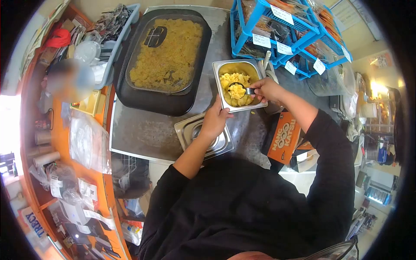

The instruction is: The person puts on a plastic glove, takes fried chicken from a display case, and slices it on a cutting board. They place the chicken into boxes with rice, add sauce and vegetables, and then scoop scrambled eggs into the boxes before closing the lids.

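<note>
A deep steel food pan [218, 89] holds chunky yellow food [229, 79], tilted slightly. My left hand [214, 120] grips its near left edge, thumb at the rim. In my right hand [266, 91] is the handle of a small dark scoop [249, 91]. The scoop's bowl sits inside the pan, filled with yellow pieces [236, 90]. Under my left forearm a steel pan lid [185, 130] lies on the metal table. My right forearm passes over an orange printed box [281, 141].
A big black roasting pan [120, 93] with a see-through lid [190, 52] covers yellow food on the metal table [136, 134]. Blue stacked baskets [247, 30] stand at the back right. An orange counter [82, 151] with plastic bags runs along the left.
</note>
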Available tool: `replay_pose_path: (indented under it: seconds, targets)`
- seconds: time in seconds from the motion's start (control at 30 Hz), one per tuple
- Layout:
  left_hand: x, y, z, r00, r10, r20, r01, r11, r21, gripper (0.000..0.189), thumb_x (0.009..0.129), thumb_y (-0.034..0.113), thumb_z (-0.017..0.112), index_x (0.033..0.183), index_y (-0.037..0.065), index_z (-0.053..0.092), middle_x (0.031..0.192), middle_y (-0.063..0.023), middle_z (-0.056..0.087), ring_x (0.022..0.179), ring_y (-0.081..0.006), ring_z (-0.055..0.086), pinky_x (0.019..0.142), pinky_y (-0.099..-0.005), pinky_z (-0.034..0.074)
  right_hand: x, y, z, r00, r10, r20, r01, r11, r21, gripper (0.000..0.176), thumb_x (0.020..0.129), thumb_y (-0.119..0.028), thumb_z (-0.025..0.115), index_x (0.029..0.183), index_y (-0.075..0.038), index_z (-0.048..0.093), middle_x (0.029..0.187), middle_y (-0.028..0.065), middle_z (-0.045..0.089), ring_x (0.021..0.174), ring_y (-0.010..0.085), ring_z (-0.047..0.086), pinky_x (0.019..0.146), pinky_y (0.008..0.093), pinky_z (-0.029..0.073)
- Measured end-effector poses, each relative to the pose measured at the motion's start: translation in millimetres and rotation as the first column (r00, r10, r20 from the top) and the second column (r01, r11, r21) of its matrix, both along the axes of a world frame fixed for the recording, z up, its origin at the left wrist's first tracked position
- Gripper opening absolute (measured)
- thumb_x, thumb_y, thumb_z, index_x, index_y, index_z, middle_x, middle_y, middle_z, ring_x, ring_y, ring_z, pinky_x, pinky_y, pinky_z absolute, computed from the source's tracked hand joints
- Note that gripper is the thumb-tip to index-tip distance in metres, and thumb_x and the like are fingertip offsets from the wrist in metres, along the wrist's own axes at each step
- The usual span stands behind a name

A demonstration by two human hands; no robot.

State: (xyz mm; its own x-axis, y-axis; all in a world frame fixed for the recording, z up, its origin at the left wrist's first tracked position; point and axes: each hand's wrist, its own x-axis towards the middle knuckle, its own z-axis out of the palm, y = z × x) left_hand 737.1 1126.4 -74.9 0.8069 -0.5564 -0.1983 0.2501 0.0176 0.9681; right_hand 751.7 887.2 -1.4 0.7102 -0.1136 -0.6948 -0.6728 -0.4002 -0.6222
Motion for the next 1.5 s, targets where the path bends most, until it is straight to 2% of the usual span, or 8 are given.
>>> replay_pose_path:
  seconds: [0.17,0.3,0.5,0.7,0.97,1.3,1.43,1.5]
  targets:
    - [-7,12,15,0.996,-0.014,0.086,-0.009,0.965,0.26,0.071,0.09,0.007,0.052,0.148,-0.003,0.012,0.107,-0.0188,0.06,0.079,-0.0237,0.064,0.073,-0.0326,0.05,-10,-3,32,0.999,-0.033,0.022,0.031,0.998,0.06,0.029,0.091,-0.001,0.047,0.114,-0.003,0.065,0.085,0.0011,0.066,0.062,0.0064,0.05,0.052,0.0224,0.041]
    - [-15,13,17,0.832,0.182,0.523,-0.389,0.864,0.318,0.073,0.089,0.013,0.06,0.145,-0.002,0.016,0.102,-0.0142,0.05,0.076,-0.02,0.053,0.071,-0.0296,0.046,-53,-19,83,0.972,-0.193,0.134,0.165,0.967,0.192,0.028,0.084,-0.004,0.054,0.109,-0.001,0.066,0.082,0.0013,0.066,0.054,0.0023,0.046,0.046,0.0184,0.036]
    - [-60,-13,81,0.892,-0.071,0.447,0.01,0.99,0.138,0.028,0.089,0.015,0.064,0.108,0.002,0.05,0.073,-0.0042,0.046,0.062,-0.0111,0.047,0.056,-0.0268,0.041,-199,-15,141,0.754,-0.599,0.271,0.503,0.791,0.35,0.024,0.087,-0.012,0.058,0.108,-0.002,0.064,0.077,0.0022,0.064,0.047,0.0009,0.04,0.04,0.0156,0.026]
    - [-117,-52,102,0.498,-0.574,0.65,0.388,0.818,0.425,0.043,0.076,0.034,0.076,0.061,0.006,0.048,0.061,-0.0083,0.052,0.055,-0.0271,0.054,0.05,-0.0358,0.041,-311,34,101,0.493,-0.834,0.247,0.761,0.551,0.343,0.027,0.087,-0.017,0.064,0.109,-0.001,0.059,0.073,0.0004,0.062,0.044,0.0013,0.038,0.038,0.0178,0.026]
    - [-135,-69,103,0.447,-0.732,0.513,0.28,0.66,0.697,0.024,0.079,0.027,0.059,0.074,0.004,0.063,0.071,-0.0146,0.063,0.066,-0.0337,0.062,0.06,-0.0439,0.048,-352,72,47,0.331,-0.94,0.077,0.819,0.327,0.472,0.021,0.089,-0.011,0.06,0.106,0.0,0.057,0.073,0.0016,0.061,0.041,0.0016,0.037,0.037,0.0176,0.026]
    - [-114,-43,117,0.535,-0.82,0.202,0.392,0.452,0.801,0.033,0.078,0.029,0.055,0.067,-0.001,0.064,0.062,-0.021,0.059,0.062,-0.0387,0.06,0.06,-0.0464,0.046,-356,82,-41,0.362,-0.879,0.309,0.837,0.453,0.307,0.019,0.088,-0.009,0.06,0.103,0.002,0.063,0.077,0.0026,0.065,0.069,0.0087,0.058,0.064,0.0239,0.045]
    - [-118,-45,148,0.231,-0.948,0.217,0.543,0.311,0.78,0.033,0.084,0.028,0.058,0.065,0.001,0.062,0.064,-0.0157,0.061,0.06,-0.0347,0.06,0.057,-0.0463,0.045,-352,79,-37,0.473,-0.764,0.439,0.841,0.54,0.034,0.016,0.089,-0.007,0.059,0.101,0.002,0.063,0.076,0.0029,0.064,0.069,0.0085,0.059,0.065,0.0236,0.046]
    - [-131,-59,162,0.08,-0.814,0.576,0.491,0.535,0.688,0.026,0.084,0.023,0.061,0.065,0.004,0.062,0.061,-0.0088,0.059,0.059,-0.0275,0.06,0.057,-0.0392,0.045,-350,80,-36,0.484,-0.74,0.467,0.844,0.536,-0.026,0.017,0.088,-0.009,0.059,0.101,0.001,0.063,0.075,0.0056,0.065,0.067,0.0126,0.061,0.064,0.0267,0.047]
